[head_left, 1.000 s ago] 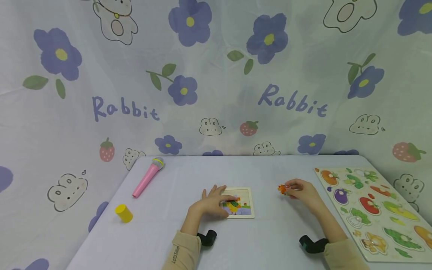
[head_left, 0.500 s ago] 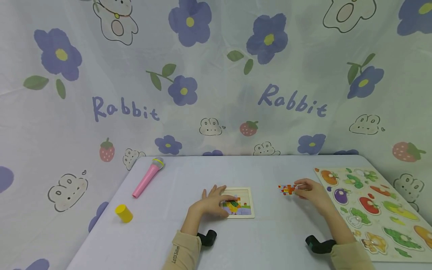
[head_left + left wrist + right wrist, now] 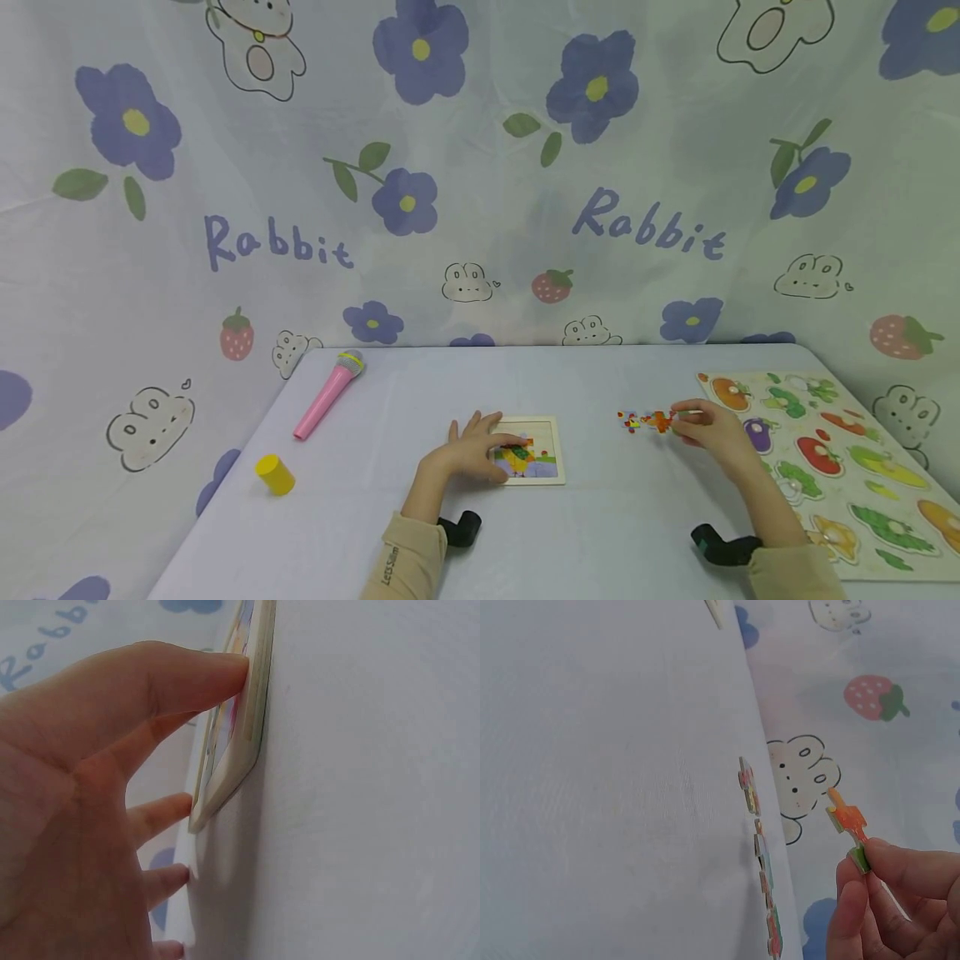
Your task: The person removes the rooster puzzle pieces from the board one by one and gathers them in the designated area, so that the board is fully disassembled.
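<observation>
In the head view my left hand (image 3: 468, 454) lies spread over the left side of a small framed jigsaw puzzle (image 3: 551, 471), hiding part of its colourful picture. The left wrist view shows the thumb on the wooden frame (image 3: 253, 727), with straight fingers along its far side. My right hand (image 3: 708, 429) pinches an orange jigsaw piece (image 3: 659, 422) between thumb and fingers. Seen from the right wrist, that piece (image 3: 849, 817) is tilted and held above the table. Several loose jigsaw pieces (image 3: 628, 422) lie just left of it, partly in a row (image 3: 763, 862) in the right wrist view.
A large board with vegetable pictures (image 3: 825, 500) lies at the right, partly under my right forearm. At the left are a pink toy microphone (image 3: 326, 402) and a yellow cylinder (image 3: 275, 474). A patterned curtain (image 3: 495, 183) hangs behind the white table (image 3: 375, 508).
My right hand has moved to the right with the orange jigsaw piece, and the loose pieces left of it have come into view. My left hand has stayed on the puzzle.
</observation>
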A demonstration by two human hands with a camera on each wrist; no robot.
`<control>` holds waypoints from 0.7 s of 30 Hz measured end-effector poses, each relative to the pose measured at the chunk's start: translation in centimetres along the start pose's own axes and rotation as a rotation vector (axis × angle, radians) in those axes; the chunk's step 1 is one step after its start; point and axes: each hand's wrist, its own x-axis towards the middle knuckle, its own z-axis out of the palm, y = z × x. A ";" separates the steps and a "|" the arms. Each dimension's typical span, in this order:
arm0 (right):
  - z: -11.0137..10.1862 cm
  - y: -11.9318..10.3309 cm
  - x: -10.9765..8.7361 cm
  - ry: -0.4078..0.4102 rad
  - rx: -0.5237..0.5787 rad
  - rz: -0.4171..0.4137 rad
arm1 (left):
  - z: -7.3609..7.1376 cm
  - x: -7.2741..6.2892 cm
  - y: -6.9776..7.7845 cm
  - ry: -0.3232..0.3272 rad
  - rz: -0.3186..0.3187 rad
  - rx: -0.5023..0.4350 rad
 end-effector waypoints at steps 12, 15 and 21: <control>-1.6 1.0 -0.5 -0.013 -0.053 0.085 | -0.1 -0.1 0.2 -0.003 0.006 0.009; -1.9 1.2 -0.6 -0.011 -0.080 0.102 | -0.1 -0.1 0.1 -0.002 0.007 0.011; -2.4 1.5 -0.6 -0.014 -0.152 0.145 | -0.1 0.0 0.1 0.000 0.007 0.007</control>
